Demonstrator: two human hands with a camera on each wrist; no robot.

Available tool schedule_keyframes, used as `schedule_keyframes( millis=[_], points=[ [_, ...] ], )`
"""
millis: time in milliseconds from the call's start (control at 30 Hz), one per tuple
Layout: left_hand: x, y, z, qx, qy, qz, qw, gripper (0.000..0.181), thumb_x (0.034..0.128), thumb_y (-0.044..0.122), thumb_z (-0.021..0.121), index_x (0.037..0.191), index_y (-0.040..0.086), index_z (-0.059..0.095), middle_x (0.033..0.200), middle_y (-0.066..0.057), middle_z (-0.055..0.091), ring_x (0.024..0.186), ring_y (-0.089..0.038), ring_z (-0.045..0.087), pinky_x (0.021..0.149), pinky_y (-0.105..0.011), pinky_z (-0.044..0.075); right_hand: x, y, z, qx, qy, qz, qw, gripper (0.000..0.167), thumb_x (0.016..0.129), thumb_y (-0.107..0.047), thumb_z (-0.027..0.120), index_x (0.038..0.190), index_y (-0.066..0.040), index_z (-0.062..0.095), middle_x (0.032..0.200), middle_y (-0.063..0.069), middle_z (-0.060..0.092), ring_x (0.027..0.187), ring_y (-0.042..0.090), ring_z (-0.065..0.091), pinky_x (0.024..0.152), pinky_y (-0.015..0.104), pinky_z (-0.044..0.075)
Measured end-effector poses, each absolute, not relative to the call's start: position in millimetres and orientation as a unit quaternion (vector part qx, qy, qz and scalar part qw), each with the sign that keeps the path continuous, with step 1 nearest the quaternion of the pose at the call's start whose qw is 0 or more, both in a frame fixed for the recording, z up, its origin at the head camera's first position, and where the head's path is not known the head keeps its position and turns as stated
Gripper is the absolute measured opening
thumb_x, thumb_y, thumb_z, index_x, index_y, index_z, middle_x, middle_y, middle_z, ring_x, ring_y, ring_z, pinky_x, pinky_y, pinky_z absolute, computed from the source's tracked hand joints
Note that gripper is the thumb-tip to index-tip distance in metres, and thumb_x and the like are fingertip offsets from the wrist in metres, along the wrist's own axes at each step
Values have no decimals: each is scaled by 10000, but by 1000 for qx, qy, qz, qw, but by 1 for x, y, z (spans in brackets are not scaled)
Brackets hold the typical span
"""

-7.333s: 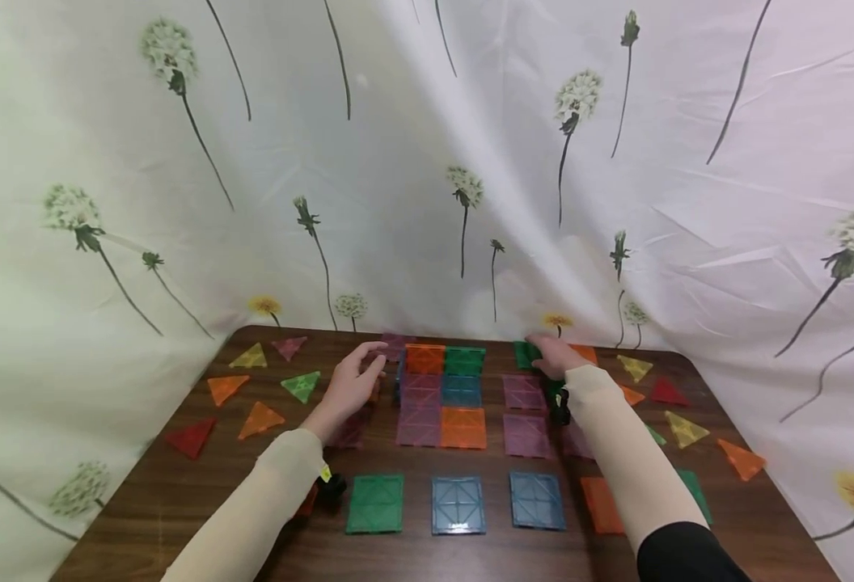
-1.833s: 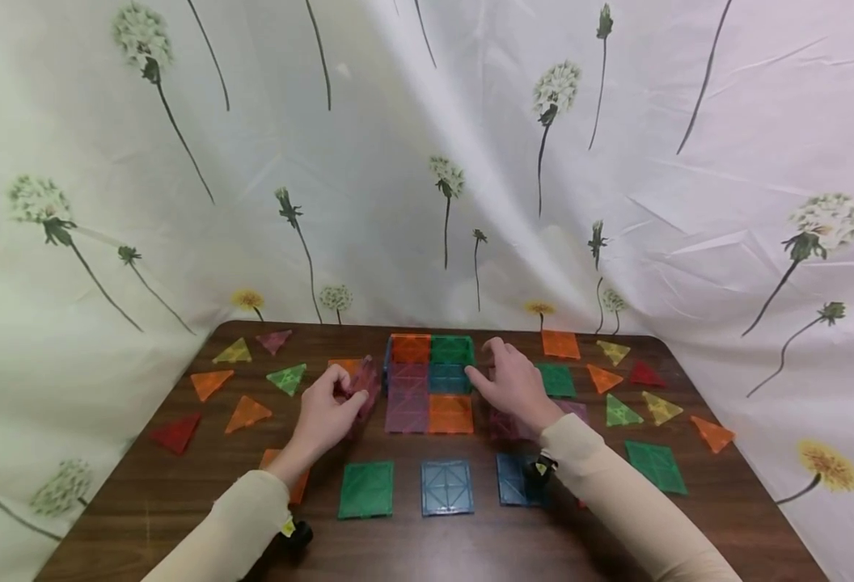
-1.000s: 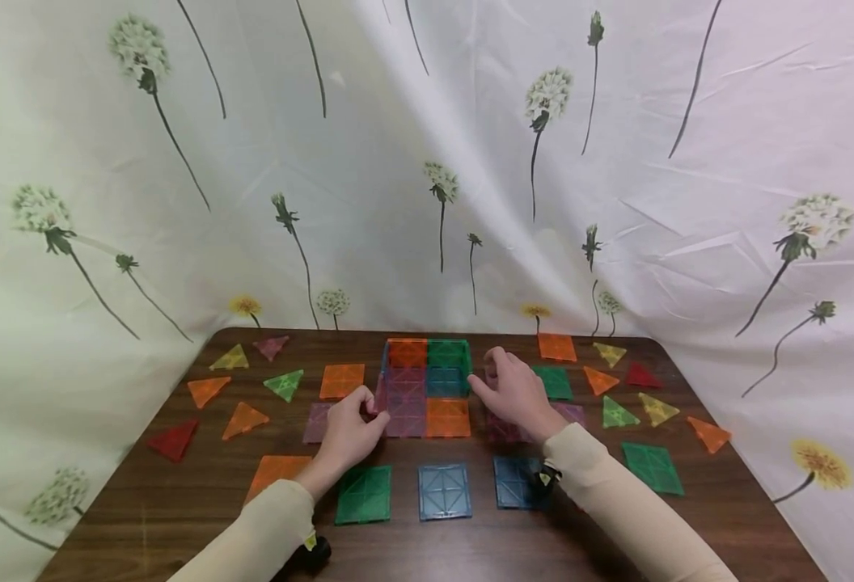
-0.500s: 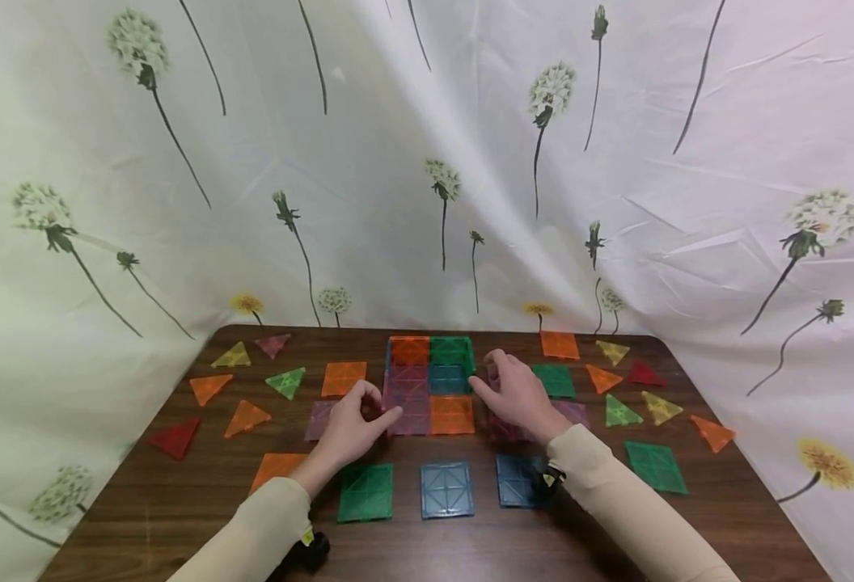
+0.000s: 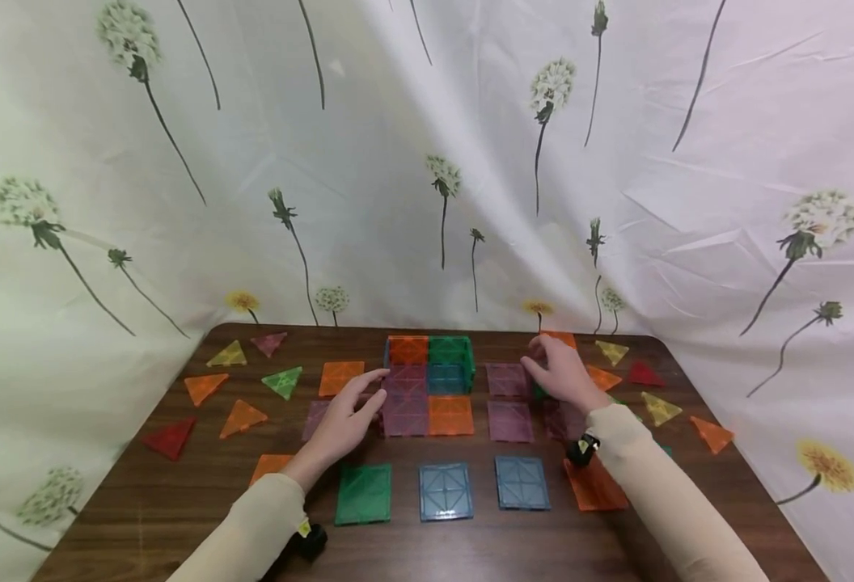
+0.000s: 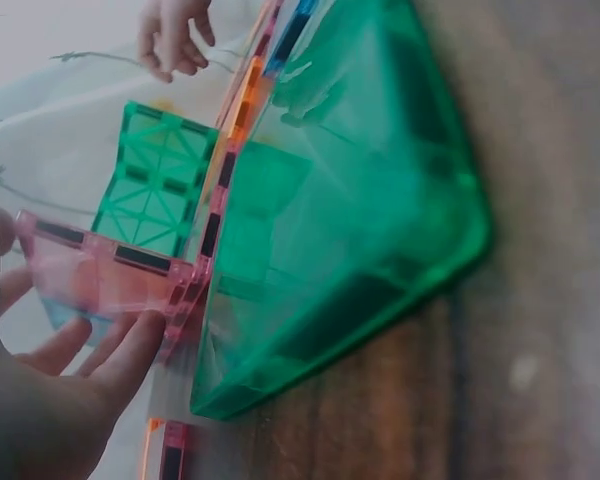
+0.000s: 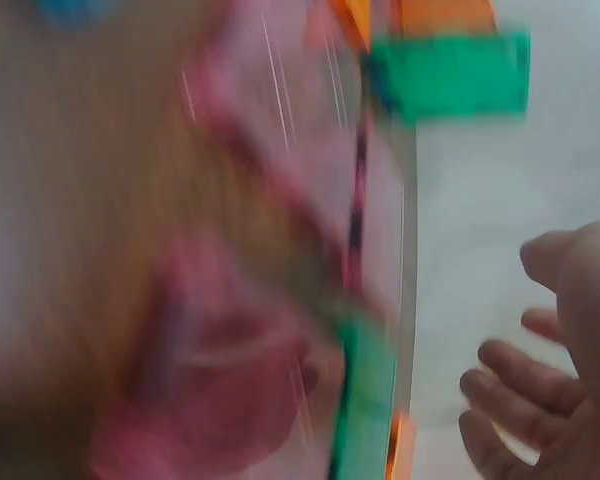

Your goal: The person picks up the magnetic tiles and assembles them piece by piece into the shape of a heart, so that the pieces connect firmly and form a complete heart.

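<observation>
My right hand (image 5: 561, 373), fingers apart, has moved off the half-walled tile box (image 5: 450, 350) mid-bench (image 5: 427, 558); my left hand (image 5: 343, 419), loosely spread, lies by its upright pink wall (image 6: 105, 278).

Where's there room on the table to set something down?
Bare table runs along the near side, in front of a green square and blue squares. A narrower strip separates that row from the tile build. Another patch lies at the near left, between a red triangle and left sleeve. It's crowded around the right hand, with purple squares close by.
</observation>
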State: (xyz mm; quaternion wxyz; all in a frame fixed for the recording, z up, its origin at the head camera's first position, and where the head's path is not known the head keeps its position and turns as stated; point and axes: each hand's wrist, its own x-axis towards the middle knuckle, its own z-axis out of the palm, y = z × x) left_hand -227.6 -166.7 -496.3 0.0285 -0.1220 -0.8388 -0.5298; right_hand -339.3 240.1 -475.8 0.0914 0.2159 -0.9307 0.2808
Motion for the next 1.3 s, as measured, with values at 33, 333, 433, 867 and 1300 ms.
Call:
schedule_keyframes(
  millis=[33,333,433,867,1300],
  points=[
    [-228,-168,-496,-118,-834,-538,22,468,1122,358,521,1559,191,500,1563,-140,467,1200,-319,645,923,-410,602,-347,247,-476,220,-933,272,90,311,1049,-219,673,1271,-5,633,1176,195,692,1066,369,676,894,556,552],
    [-229,-169,-494,-116,-806,-580,-13,462,1120,256,541,1557,116,487,1558,-199,452,1223,-411,621,952,-458,593,-390,298,-481,257,-949,178,49,436,999,-2,674,1405,108,559,1388,337,578,1300,527,528,1077,660,426],
    [-227,-167,-493,-108,-814,-571,0,462,1122,284,534,1554,124,492,1530,-185,487,1202,-385,635,933,-443,600,-397,309,-483,257,-952,162,26,462,990,13,671,1421,110,536,1414,348,549,1307,538,515,1081,664,420],
    [-217,-208,-493,-72,-855,-497,127,300,1086,224,613,1336,65,660,1297,-143,684,1133,-307,665,978,-478,544,-410,326,-482,299,-947,119,0,567,959,33,700,1469,139,474,1460,377,505,1343,568,475,1092,681,400],
    [-243,-234,-497,-54,-878,-460,121,301,1040,164,681,1310,33,662,1253,-141,693,1026,-286,683,880,-401,557,-419,308,-476,194,-964,179,33,536,946,-28,761,1436,7,546,1391,365,415,1230,540,515,973,676,472]
  ],
)
